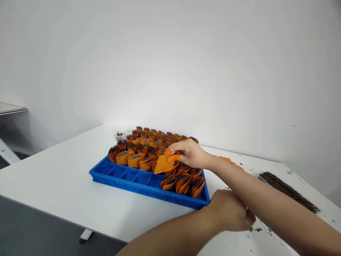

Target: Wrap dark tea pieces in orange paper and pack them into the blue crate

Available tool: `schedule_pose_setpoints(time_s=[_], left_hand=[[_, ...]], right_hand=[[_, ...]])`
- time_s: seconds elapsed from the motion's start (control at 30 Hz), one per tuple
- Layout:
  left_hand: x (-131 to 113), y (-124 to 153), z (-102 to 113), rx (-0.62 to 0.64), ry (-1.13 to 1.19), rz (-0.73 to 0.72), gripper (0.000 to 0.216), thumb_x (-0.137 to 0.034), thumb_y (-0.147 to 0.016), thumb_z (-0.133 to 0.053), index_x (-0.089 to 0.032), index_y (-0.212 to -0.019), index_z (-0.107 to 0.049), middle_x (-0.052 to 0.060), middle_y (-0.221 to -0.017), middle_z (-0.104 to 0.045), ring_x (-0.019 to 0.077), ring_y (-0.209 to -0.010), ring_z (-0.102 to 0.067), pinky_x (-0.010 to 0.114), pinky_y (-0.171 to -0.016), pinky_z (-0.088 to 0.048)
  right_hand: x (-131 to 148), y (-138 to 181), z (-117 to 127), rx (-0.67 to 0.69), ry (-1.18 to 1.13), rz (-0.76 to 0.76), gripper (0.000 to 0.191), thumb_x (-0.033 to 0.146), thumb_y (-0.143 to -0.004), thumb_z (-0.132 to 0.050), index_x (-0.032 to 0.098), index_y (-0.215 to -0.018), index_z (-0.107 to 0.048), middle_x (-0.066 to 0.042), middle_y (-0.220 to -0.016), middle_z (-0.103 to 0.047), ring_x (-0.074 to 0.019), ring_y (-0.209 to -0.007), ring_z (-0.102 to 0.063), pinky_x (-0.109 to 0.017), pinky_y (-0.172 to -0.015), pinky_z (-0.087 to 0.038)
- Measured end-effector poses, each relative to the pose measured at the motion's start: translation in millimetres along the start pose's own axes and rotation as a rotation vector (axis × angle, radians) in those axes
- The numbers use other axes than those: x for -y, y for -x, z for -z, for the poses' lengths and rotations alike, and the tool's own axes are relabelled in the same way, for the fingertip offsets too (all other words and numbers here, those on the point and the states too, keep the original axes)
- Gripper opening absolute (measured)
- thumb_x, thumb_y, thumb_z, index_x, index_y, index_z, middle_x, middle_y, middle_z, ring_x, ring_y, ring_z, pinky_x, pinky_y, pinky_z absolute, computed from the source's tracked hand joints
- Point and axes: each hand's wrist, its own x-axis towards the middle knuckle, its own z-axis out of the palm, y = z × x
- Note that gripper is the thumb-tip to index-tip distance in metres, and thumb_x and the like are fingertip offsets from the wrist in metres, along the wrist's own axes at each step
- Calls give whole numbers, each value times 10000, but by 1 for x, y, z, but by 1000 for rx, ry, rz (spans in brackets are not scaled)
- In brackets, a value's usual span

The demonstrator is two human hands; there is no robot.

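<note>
My right hand (190, 153) reaches over a blue compartment tray (125, 176) and pinches a folded orange sheet (161, 164) between thumb and forefinger, both in orange finger cots. The sheet hangs just above the tray's middle cells. Several orange folded packets with dark contents (141, 147) fill most of the tray, and the front left cells are bare. My left hand (229, 210) rests on the white table just right of the tray's near corner, under my right forearm. Its fingers are curled down at some dark crumbs (257, 229), and what it holds is hidden.
A long row of dark strips (289, 192) lies at the right on the white table (61, 177). Loose orange sheets (226, 159) show behind my right wrist. A small clear bag (122, 134) sits behind the tray. A white wall rises close behind.
</note>
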Motion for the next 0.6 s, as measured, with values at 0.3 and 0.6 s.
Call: schedule_pose_setpoints(time_s=[0.3,0.6], left_hand=[[6,-1,-10,-5,20,-2,619,-298,-907,-647,-260,-1522,-586,117,-1442,-735,416,-1276,-706,469,-864,-635],[4,-5,-10,14,-20,30,517,-356,-936,-594,-230,-1433,-656,136,-1248,-819,426,-1105,-768,467,-740,-639]], right_hand=[[-5,9,-5,204,76,1,101,161,-995,-675,206,-943,-749,-28,-932,-799,-165,-853,-737,-231,-745,-525],[0,4,0,346,90,-17,120,127,-989,-658,204,-966,-749,-32,-931,-792,-159,-838,-726,-226,-726,-496]])
